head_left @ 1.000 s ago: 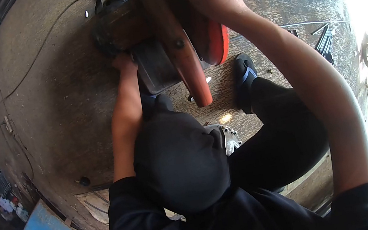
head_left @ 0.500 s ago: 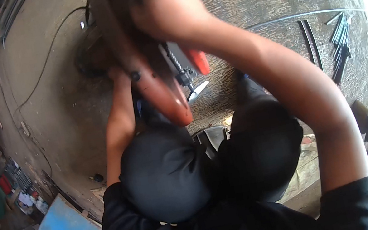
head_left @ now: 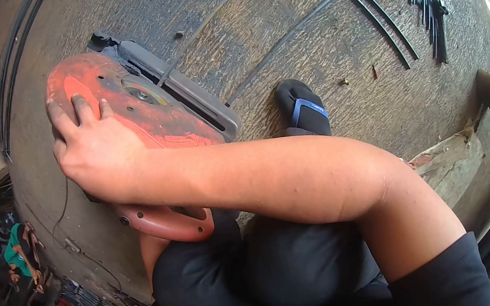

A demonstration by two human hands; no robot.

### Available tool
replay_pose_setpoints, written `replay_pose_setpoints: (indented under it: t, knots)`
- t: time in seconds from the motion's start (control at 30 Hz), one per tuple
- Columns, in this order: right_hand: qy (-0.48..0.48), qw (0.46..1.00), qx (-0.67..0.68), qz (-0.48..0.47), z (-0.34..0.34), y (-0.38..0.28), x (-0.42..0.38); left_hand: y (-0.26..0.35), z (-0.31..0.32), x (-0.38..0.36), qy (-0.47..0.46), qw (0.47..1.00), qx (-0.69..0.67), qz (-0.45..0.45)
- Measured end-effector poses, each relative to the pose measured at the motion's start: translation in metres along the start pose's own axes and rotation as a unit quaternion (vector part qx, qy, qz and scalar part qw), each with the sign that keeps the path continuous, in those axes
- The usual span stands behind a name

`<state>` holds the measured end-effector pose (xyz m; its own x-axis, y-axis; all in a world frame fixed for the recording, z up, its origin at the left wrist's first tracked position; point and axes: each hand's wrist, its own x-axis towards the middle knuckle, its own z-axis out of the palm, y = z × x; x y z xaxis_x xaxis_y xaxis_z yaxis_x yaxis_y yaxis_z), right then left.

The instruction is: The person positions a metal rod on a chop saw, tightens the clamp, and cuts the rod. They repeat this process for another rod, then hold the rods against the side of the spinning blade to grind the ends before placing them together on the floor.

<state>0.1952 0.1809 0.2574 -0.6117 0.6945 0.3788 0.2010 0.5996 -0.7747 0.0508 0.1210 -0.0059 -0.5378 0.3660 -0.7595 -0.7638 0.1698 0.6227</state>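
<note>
A worn red power tool (head_left: 157, 125), with a round fitting on its side and a long grey metal part (head_left: 183, 89) along its far edge, lies tilted in front of my knees. My right hand (head_left: 93, 148) rests on its red cover, fingers spread over the surface. A red loop handle (head_left: 169, 222) shows below my right forearm. Of my left arm only a bit of forearm (head_left: 153, 251) is visible, beside that handle. The left hand is hidden behind the tool and my right arm.
Two dark strips (head_left: 380, 29) and a bundle of thin bars (head_left: 425, 9) lie on the floor to the right. Long rods (head_left: 301, 22) cross the floor. My sandaled foot (head_left: 305, 108) is at the centre. A person in green (head_left: 21, 259) is at the far left.
The red tool has turned over and moved left, so its side cover now shows. My right hand has moved left and down onto that cover. The view has also shifted.
</note>
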Motion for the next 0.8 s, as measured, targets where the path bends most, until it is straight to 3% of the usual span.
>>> replay_pose_setpoints:
  t: [0.5,0.8]
  knots:
    - [0.003,1.000,0.007,-0.001,-0.001,0.001,0.000,0.010,-0.083,-0.006,0.038,0.999,-0.016,-0.026]
    - [0.021,0.999,-0.023,0.010,-0.004,-0.001,0.003,0.026,-0.152,-0.043,0.072,0.992,-0.100,-0.014]
